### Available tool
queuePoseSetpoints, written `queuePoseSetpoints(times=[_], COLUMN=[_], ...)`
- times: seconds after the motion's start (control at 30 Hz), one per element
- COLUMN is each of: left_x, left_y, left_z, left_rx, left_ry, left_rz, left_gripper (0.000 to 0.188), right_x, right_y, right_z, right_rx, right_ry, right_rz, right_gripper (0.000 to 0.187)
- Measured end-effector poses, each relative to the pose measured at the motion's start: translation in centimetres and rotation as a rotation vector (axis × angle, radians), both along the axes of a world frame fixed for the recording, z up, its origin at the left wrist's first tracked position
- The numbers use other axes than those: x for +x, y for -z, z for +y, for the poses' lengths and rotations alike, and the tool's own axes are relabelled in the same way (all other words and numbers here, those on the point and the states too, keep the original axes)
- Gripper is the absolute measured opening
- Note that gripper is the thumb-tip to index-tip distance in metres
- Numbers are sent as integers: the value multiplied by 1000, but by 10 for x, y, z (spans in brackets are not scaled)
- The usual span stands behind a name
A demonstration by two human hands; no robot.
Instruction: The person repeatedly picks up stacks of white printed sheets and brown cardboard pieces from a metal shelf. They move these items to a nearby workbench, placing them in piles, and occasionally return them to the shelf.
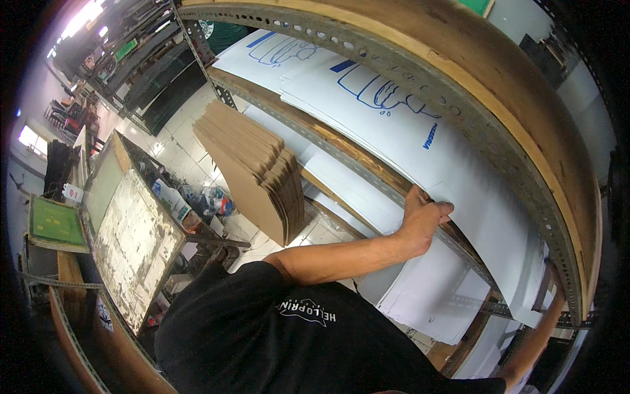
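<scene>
A stack of large white sheets [387, 141] printed with blue line drawings lies on a metal-framed shelf in front of me. My left hand [423, 220] is at the stack's near edge, its fingers bent and closed around the edge of the top sheets, with one finger or thumb lying over the white surface. Over at the far right, my right hand [555, 285] reaches to the right end of the sheets, beside the shelf post. Its fingers are dark and mostly hidden there, so their grip does not show.
An upper shelf with a perforated metal edge [420, 72] overhangs the sheets. Lower shelves hold more white sheets [433, 295]. A tall stack of brown cardboard [246, 174] stands on the tiled floor to the left. Beyond it are a paint-stained board [138, 243] and a green-meshed frame [56, 223].
</scene>
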State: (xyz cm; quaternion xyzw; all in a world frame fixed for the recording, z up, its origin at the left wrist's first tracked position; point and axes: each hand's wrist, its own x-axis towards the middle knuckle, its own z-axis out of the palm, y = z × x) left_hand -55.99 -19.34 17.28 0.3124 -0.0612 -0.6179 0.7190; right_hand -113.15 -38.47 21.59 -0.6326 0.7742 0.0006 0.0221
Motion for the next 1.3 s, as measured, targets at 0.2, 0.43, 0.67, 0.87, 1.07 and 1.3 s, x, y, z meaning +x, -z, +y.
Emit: queuePoseSetpoints(times=[0.2, 0.43, 0.67, 0.87, 1.07, 1.3], left_x=[-9, -19, 142, 272, 267, 287], left_y=[-8, 3, 9, 50, 58, 59], left_z=[-7, -10, -1, -39, -62, -70], left_rx=[-31, -334, -22, 458, 247, 315], left_ry=[-35, -34, -334, -846, -782, -621], left_rz=[-48, -318, -1810, -2189, -1949, -1857], left_gripper=[42, 40, 37, 51, 55, 50], right_x=[287, 357, 338, 332, 323, 336], right_y=[-43, 17, 7, 15, 39, 47], right_z=[128, 160, 143, 141, 148, 159], right_rx=[205, -550, -871, -808, -841, -706], right_ry=[-852, -792, -723, -648, -694, -614], right_rz=[-167, 310, 254, 211, 209, 175], right_gripper=[107, 64, 57, 58, 58, 67])
